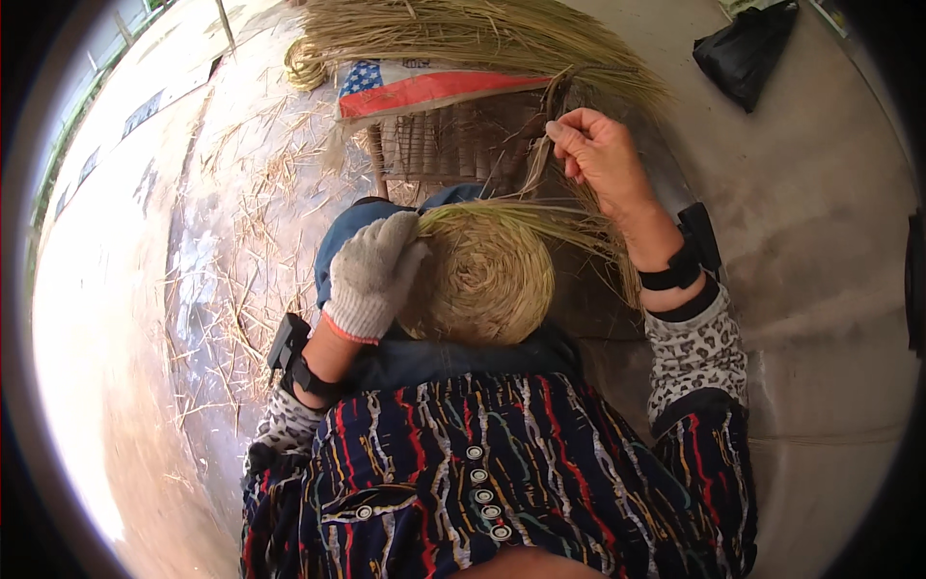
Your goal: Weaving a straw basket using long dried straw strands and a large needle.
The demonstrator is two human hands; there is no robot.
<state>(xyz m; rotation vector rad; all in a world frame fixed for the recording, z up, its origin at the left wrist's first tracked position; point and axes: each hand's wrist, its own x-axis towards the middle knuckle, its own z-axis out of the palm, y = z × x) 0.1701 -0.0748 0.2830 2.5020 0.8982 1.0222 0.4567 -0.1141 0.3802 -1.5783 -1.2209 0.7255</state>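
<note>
A round coiled straw piece (476, 275), woven in a spiral like a basket base, rests on my lap. My left hand (374, 262), in a grey-white knitted glove, is closed on its upper left rim. Loose green-yellow straw strands (569, 220) run from the top rim out to the right. My right hand (600, 154) is bare and raised above those strands, to the upper right of the coil. Its thumb and forefinger are pinched together; any strand between them is too fine to make out. Beside the fingertips hangs a pale fibre tuft (536, 169).
Ahead, a large bundle of long dry straw (482, 34) lies over a woven chair (434, 145) with a red, white and blue sheet (434, 89). A small straw coil (305, 64) sits at its left. Straw scraps (241, 261) litter the floor; a black bag (745, 53) lies far right.
</note>
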